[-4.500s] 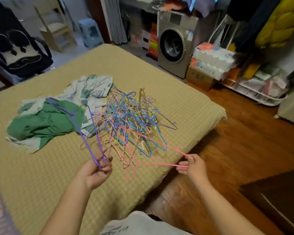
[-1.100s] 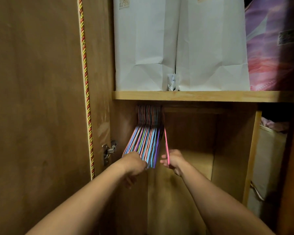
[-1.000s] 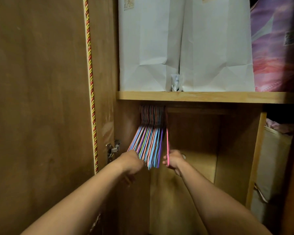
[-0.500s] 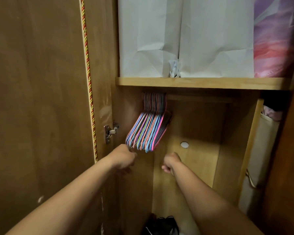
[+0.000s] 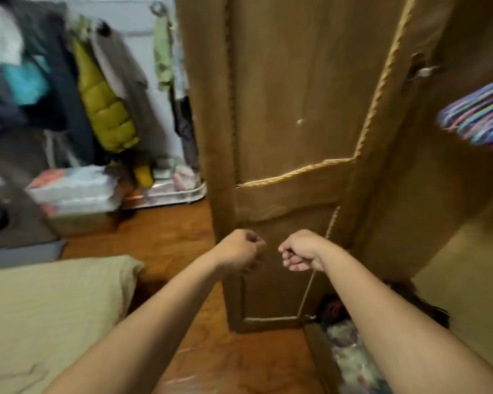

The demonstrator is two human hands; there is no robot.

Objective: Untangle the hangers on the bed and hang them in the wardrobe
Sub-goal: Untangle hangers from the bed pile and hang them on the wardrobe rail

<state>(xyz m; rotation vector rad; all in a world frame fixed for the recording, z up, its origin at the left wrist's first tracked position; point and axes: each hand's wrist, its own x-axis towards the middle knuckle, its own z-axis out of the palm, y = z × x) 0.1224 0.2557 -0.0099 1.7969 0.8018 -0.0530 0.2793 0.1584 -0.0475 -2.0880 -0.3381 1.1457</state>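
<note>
A tight bundle of coloured wire hangers (image 5: 478, 115) hangs inside the wardrobe at the far right edge of the head view. The open brown wardrobe door (image 5: 291, 109) fills the middle. My left hand (image 5: 239, 251) and my right hand (image 5: 300, 251) are held in front of the lower part of the door, close together, fingers curled, holding nothing. A corner of the bed (image 5: 54, 308) with its yellow-green cover shows at the lower left. The tangled hangers on the bed are out of sight.
Coats and a yellow puffer jacket (image 5: 106, 109) hang on a rack at the left. Packs of tissue (image 5: 74, 189) sit on a box by the wooden floor (image 5: 160, 237). Dark items lie on the wardrobe floor (image 5: 353, 351) at the lower right. The picture is blurred.
My view has swung left and down from the wardrobe interior toward the door and bed. Both hands have dropped away from the hung hangers, which now sit at the right edge.
</note>
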